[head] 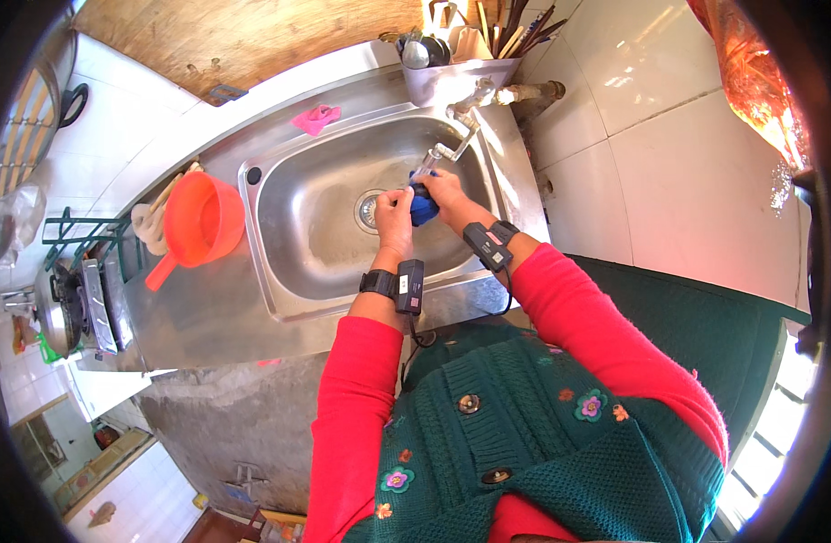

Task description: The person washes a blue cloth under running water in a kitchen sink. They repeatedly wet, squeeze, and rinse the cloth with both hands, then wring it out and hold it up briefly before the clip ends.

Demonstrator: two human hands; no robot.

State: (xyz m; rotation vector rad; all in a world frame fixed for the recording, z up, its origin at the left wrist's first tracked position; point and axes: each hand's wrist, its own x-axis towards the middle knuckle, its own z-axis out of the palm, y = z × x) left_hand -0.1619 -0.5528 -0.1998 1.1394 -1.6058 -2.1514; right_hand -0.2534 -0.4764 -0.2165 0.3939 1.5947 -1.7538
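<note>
Both hands are over the stainless-steel sink, below the spout of the metal tap. A small blue item, perhaps a cloth, is gripped between them, with a darker patch near its top. My right hand holds it from the upper right. My left hand pinches its left side with thumb and fingers. What looks like clear water runs from the spout onto the item. Just left of my left hand lies the round drain strainer. The fingers hide part of the blue item.
A red plastic dipper sits on the steel counter left of the sink. A pink cloth lies on the back ledge. Behind the tap, a utensil holder carries spoons and chopsticks. The wooden board rests further back.
</note>
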